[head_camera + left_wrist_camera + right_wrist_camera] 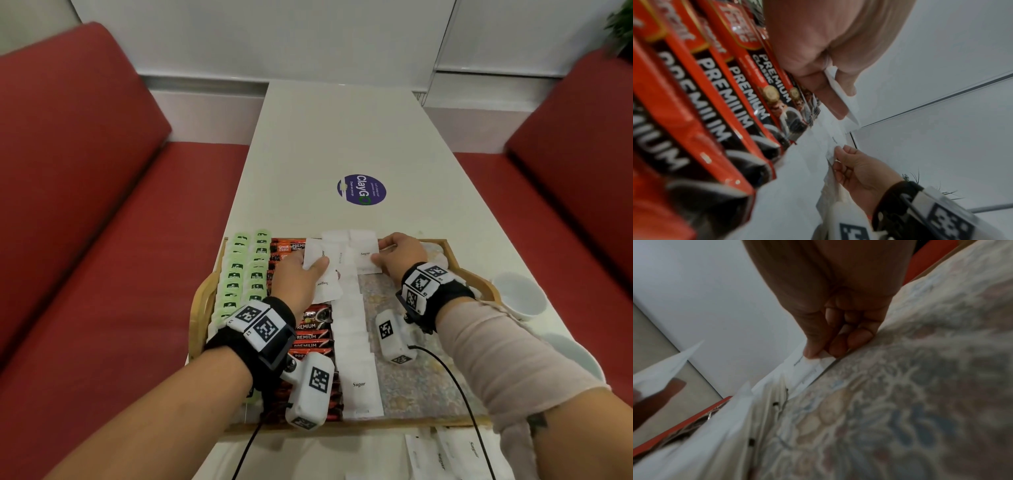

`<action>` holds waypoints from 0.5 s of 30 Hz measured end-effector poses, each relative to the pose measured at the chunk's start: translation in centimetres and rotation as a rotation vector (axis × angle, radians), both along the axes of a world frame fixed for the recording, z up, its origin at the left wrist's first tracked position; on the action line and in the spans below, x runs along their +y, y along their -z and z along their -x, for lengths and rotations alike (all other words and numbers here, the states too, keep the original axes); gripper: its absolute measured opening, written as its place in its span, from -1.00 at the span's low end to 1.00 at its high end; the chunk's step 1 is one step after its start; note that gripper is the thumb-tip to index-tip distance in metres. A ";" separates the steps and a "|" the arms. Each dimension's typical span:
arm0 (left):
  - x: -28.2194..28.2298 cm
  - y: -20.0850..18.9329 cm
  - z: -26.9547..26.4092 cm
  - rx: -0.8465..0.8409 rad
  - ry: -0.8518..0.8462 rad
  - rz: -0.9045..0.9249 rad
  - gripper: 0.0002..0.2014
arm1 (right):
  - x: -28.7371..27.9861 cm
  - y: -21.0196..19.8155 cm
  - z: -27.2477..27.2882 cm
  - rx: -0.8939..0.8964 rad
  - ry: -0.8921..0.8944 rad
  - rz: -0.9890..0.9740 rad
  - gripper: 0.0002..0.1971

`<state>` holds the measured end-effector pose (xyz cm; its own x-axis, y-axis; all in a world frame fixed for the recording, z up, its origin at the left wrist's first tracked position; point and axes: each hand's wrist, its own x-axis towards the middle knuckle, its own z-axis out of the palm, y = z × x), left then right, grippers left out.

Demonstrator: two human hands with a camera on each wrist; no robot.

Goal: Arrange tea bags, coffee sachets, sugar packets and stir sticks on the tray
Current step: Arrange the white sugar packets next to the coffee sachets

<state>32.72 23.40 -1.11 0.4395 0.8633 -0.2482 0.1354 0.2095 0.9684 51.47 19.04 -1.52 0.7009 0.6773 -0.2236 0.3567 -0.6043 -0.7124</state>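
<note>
Far end of tray, sugar column. Right hand pinches the right edge of a sugar packet lying flat at the column's head. Left hand pinches a second packet, lifted and tilted (beside the coffee sachets). Column's long axis runs toward the person; open slot probably lies between the hands, left nearer.

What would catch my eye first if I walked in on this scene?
Probably the wooden tray packed in neat columns: green tea bags at its left, red coffee sachets next, then white sugar packets. At the far end, the left hand and right hand each pinch a sugar packet.
</note>
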 end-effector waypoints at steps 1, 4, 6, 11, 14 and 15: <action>0.0 0.0 0.0 0.004 -0.002 0.005 -0.90 | 0.0 -0.1 0.0 -0.009 -0.003 0.008 -0.81; -0.2 -0.1 -0.2 0.000 -0.002 0.040 -0.85 | 0.0 -0.2 -0.1 -0.046 -0.028 0.048 -0.80; -0.3 -0.3 -0.3 -0.003 0.001 0.068 -0.81 | -0.1 -0.6 0.0 -0.067 -0.029 0.064 -0.75; -0.5 -1.1 -0.1 0.042 0.025 0.041 -0.76 | -0.5 -2.8 1.2 -0.192 -0.052 -0.133 -0.72; -0.9 -1.7 0.0 0.103 0.071 -0.028 -0.86 | -0.8 -4.7 2.3 -0.145 -0.316 -0.190 -0.84; -1.1 -1.9 0.0 0.121 0.089 -0.048 -0.86 | -0.8 -5.2 2.7 -0.143 -0.412 -0.151 -0.85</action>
<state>32.70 22.34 0.82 0.4838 0.8346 -0.2636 0.2675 0.1457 0.9525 48.79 18.23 3.72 0.3832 0.9234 -0.0215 0.6465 -0.2848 -0.7077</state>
